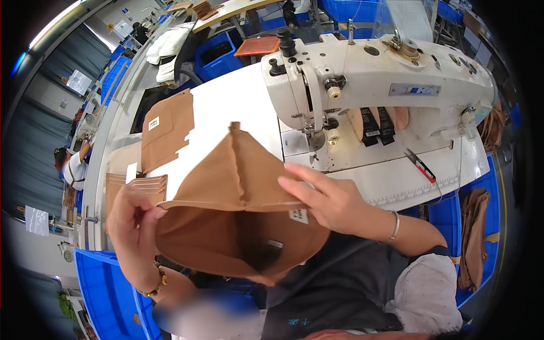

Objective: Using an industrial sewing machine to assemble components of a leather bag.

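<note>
A brown fabric bag (209,175) hangs between my hands over the front of the white table. Its mouth gapes towards me, showing a dark inside with a small pale tag, and a seam runs up the middle of its far side to a pointed tip. My left hand (133,218) pinches the left end of the rim between thumb and fingers. On the right end, my right hand (337,201) grips the rim; two fingers lie on the outer face and the thumb is hidden. A white label (298,216) shows near the right fingers.
A white sewing machine (379,73) stands at the right, with black labels (377,127) under its arm and red-handled thread snips (420,165) before it. Brown cut panels (167,127) lie at the left. Blue bins (110,294) flank me; another person (75,167) sits far left.
</note>
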### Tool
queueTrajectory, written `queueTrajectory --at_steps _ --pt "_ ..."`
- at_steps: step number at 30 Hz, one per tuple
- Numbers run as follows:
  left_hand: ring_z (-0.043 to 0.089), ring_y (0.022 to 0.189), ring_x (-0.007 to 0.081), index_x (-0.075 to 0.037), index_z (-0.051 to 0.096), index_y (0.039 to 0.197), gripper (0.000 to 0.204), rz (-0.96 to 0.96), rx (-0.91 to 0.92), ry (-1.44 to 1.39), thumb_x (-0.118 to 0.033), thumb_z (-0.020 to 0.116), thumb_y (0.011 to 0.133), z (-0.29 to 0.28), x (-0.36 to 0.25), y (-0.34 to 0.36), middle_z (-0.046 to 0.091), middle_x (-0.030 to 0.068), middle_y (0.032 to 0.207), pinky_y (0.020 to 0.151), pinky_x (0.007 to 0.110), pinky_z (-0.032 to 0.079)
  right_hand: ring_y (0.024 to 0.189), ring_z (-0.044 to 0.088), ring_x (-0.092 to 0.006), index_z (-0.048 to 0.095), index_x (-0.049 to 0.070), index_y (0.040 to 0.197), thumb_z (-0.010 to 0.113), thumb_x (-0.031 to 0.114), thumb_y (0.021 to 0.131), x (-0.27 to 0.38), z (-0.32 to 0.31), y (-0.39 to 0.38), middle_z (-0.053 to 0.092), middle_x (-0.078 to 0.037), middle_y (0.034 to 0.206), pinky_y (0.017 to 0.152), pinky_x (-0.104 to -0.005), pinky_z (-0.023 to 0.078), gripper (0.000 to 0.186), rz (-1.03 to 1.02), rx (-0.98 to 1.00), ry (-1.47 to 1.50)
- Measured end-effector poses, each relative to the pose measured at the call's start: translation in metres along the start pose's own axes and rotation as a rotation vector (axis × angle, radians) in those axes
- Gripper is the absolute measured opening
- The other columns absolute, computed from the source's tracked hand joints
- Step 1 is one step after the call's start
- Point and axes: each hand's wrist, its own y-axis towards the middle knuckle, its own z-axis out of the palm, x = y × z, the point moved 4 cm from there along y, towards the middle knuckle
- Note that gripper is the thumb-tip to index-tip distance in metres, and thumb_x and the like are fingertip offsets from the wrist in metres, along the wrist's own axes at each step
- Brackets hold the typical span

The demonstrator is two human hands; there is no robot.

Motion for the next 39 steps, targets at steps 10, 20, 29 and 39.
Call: queueTrajectory --at_steps 10,20,29,39 --pt "0.065 0.077 0.0202 0.001 0.069 0.103 0.032 -0.197 0.487 -0.045 -0.026 0.079 0.088 0.142 0.067 -0.02 0.071 0.0094 0.094 0.071 0.033 0.054 0.062 0.067 -0.0159 0.065 -0.007 0.116 0.064 0.011 0.083 0.044 0.013 -0.063 0.062 -0.028 0.131 0.048 -0.025 0.053 0.038 -0.094 0.556 -0.207" --pt "0.063 0.08 0.0106 0.0 0.077 0.099 0.014 -0.284 0.422 -0.523 -0.011 0.077 0.091 0.16 0.038 -0.031 0.073 0.0067 0.091 0.07 0.025 0.05 0.095 0.068 -0.0288 0.064 0.002 0.119 0.073 0.034 0.091 0.007 -0.012 -0.019 0.068 -0.013 0.117 0.077 -0.0363 0.056 0.044 0.177 0.219 0.081" --pt "0.064 0.087 0.0064 0.001 0.066 0.097 0.016 -0.4 0.428 -0.78 -0.001 0.079 0.087 0.117 0.02 -0.04 0.07 0.004 0.091 0.076 0.024 0.054 0.074 0.065 -0.0085 0.075 -0.002 0.097 0.074 0.016 0.091 0.0 0.009 0.016 0.074 -0.005 0.081 0.071 -0.0244 0.052 0.019 0.558 0.425 0.817" --pt "0.05 0.08 0.0047 0.0 0.065 0.091 0.014 -0.41 0.586 -0.824 -0.009 0.075 0.093 0.129 0.018 -0.034 0.057 -0.0028 0.088 0.072 0.022 0.044 0.075 0.061 -0.0043 0.074 -0.003 0.101 0.07 0.012 0.095 0.004 -0.005 -0.002 0.072 -0.003 0.083 0.069 -0.0219 0.05 0.016 0.77 0.459 0.982"
